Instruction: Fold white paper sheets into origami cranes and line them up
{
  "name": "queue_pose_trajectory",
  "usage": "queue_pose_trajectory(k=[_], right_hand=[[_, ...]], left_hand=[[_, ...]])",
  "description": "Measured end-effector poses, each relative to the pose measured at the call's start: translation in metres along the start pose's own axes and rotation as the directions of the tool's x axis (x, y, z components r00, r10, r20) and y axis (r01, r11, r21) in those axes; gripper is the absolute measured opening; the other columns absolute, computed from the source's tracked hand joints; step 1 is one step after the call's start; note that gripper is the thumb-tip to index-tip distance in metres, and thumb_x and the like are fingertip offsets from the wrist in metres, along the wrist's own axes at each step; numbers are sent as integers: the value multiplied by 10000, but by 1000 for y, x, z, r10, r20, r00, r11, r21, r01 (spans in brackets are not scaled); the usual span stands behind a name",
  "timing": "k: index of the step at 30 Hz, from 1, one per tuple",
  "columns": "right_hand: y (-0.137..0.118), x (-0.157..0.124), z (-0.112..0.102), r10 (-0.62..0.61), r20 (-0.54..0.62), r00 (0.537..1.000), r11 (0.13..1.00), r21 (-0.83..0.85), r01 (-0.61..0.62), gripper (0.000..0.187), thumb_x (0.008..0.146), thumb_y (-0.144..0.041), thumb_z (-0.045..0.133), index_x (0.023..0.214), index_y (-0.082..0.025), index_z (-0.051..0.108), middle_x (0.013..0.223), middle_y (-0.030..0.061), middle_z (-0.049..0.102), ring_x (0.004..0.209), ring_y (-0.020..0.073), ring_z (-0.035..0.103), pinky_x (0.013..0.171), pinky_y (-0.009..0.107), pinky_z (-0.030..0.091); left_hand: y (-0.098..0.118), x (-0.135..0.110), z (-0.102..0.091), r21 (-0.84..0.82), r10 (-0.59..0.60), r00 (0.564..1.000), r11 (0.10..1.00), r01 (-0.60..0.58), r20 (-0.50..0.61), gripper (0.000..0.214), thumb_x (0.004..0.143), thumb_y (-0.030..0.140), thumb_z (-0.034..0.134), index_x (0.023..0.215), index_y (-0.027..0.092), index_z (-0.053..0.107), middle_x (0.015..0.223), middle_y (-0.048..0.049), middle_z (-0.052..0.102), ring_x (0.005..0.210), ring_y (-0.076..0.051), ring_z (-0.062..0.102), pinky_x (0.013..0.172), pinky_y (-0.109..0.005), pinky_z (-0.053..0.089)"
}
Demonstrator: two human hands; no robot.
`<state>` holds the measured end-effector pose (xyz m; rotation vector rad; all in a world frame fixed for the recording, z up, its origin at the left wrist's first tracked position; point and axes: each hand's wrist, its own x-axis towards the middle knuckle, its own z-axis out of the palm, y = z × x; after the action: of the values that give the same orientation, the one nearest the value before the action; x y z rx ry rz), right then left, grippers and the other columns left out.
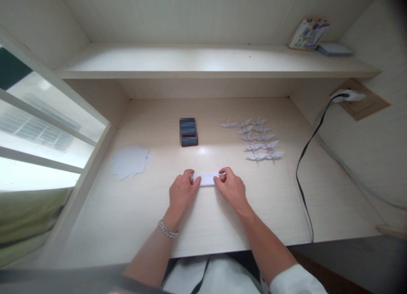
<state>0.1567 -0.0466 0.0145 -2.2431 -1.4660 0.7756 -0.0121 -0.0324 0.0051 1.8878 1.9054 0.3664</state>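
Note:
Between my two hands is a piece of white paper (207, 179), folded into a narrow strip. My left hand (183, 188) pinches its left end between thumb and fingers. At the right end, my right hand (233, 188) grips it the same way. The strip is held close to the desk top; whether it touches the wood I cannot tell. Several folded white paper cranes (259, 146) stand in rough rows beyond my right hand. To the far left lies a loose stack of white paper sheets (129, 161).
A dark phone-like rectangle (188, 132), its surface blurred, lies on the desk (216, 226) beyond my hands. A black cord (300, 175) runs from the wall socket (361, 99) down to the right front edge. Overhead, a shelf (178, 58) holds a colourful box (308, 34).

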Motion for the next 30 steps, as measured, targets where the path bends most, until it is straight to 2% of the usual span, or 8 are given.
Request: queue_pose_trajectory(k=[15, 30], right_hand=[[1, 2, 1, -7, -16, 1000, 1000, -24, 7, 113, 752, -340, 570, 812, -248, 595, 714, -25, 673, 694, 174, 603, 573, 258, 332], [0, 3, 0, -5, 4, 1000, 999, -43, 5, 113, 752, -349, 570, 793, -248, 600, 713, -26, 671, 685, 166, 593, 568, 257, 328]], left_hand=[[4, 3, -4, -6, -89, 995, 996, 89, 41, 325, 809, 481, 500, 1031, 249, 546, 785, -14, 691, 775, -218, 628, 619, -299, 402], [6, 4, -3, 7, -127, 991, 992, 127, 44, 297, 820, 478, 484, 1001, 251, 544, 791, -18, 704, 794, -228, 637, 613, -303, 401]])
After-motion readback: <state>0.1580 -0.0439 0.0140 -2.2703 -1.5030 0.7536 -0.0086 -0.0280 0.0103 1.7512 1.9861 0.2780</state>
